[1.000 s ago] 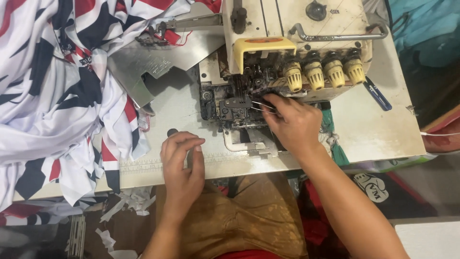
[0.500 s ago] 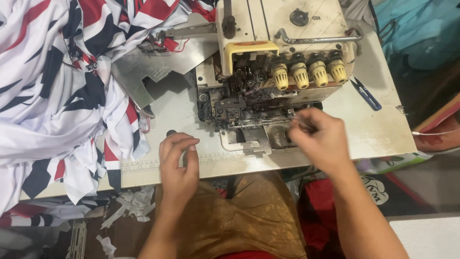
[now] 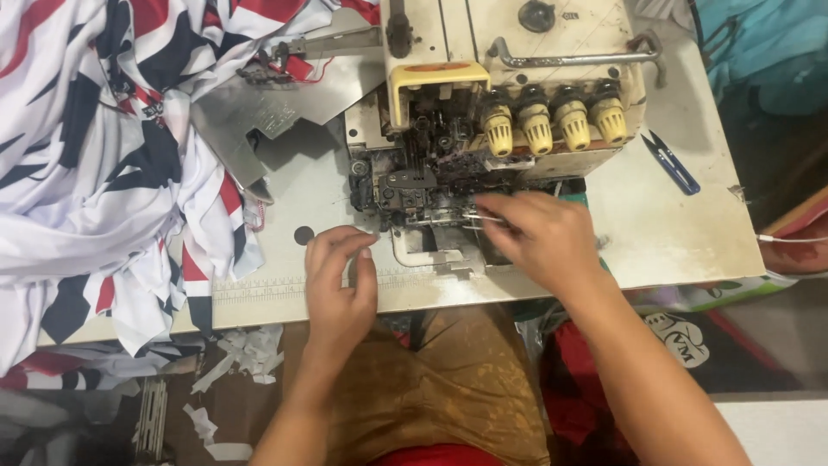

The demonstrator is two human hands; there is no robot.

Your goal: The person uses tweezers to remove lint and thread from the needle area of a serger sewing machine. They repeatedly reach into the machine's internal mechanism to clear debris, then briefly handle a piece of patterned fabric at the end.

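Note:
An overlock sewing machine [image 3: 483, 103] stands on a white table [image 3: 673, 233], its front cover open so the dark looper mechanism [image 3: 414, 185] shows. My right hand [image 3: 539, 237] reaches into that mechanism from the right and pinches thin metal tweezers [image 3: 479, 217], their tips pointing left at the loopers. My left hand [image 3: 338, 280] rests on the table's front edge just left of the mechanism, fingers curled loosely and holding nothing. Four yellow tension knobs [image 3: 552, 125] sit in a row above my right hand.
A pile of white, red and navy patterned fabric [image 3: 95, 147] covers the table's left side and hangs over the edge. Blue thread snips [image 3: 671, 162] lie at the right of the machine. Fabric scraps [image 3: 246, 349] lie on the floor below.
My right hand pulled back to the right, then returned left into the looper mechanism with the tweezers. My left hand stayed in place on the table edge.

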